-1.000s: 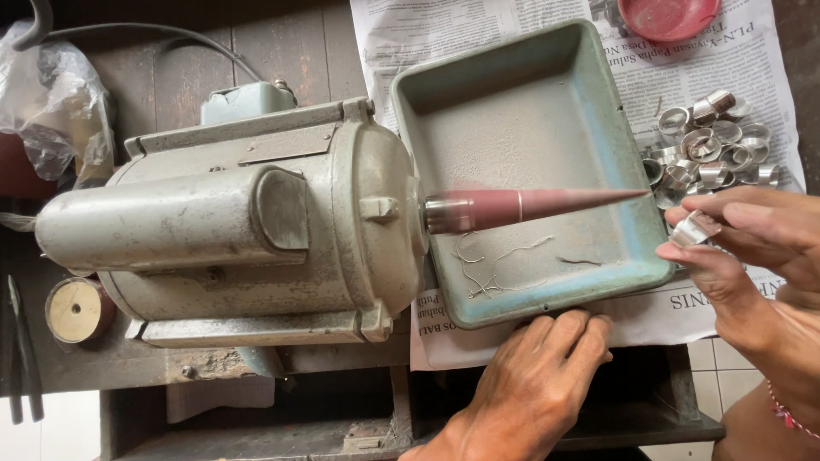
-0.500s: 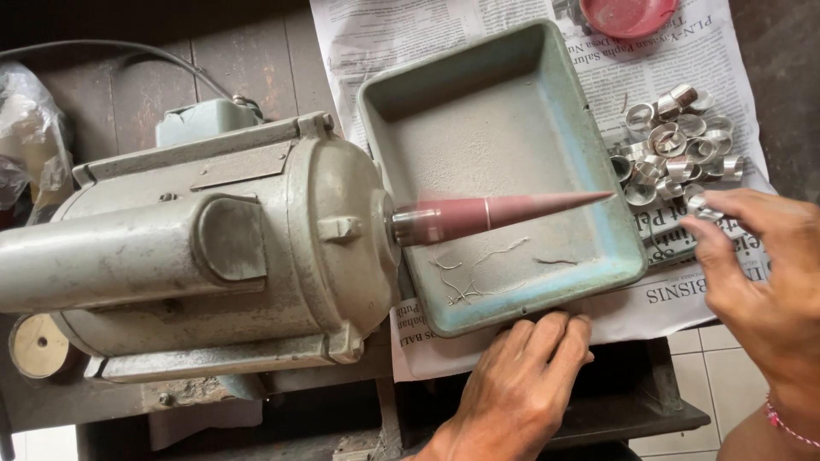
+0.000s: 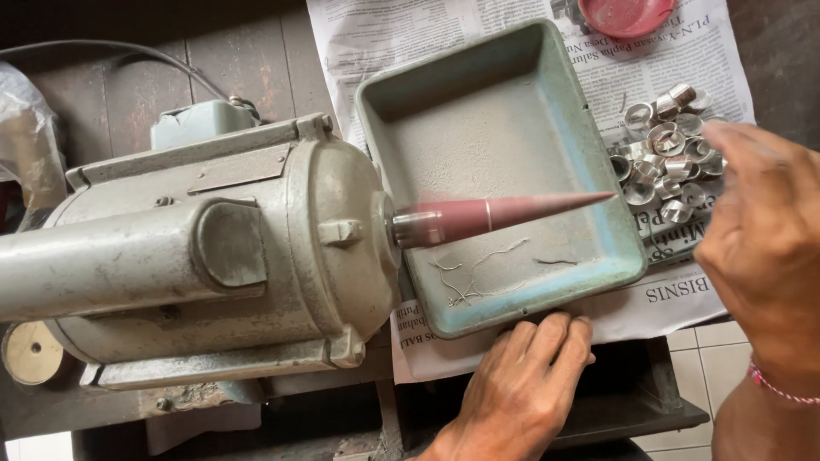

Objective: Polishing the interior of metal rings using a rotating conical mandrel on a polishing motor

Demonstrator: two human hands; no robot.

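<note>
Pile of short silver metal rings (image 3: 666, 158) sits on newspaper (image 3: 675, 294) at 3 o'clock of the dusty teal rectangular metal tray (image 3: 504, 102); right hand (image 3: 760, 248) hovers over its right edge, can't tell if the fingers are apart or together. Left hand (image 3: 525, 384) lies flat at the tray's 6 o'clock rim, fingers together, gripping nothing. Reddish tapered sanding cone (image 3: 512, 212) on the grey motor (image 3: 213, 256) points to 3 o'clock over the tray.
</note>
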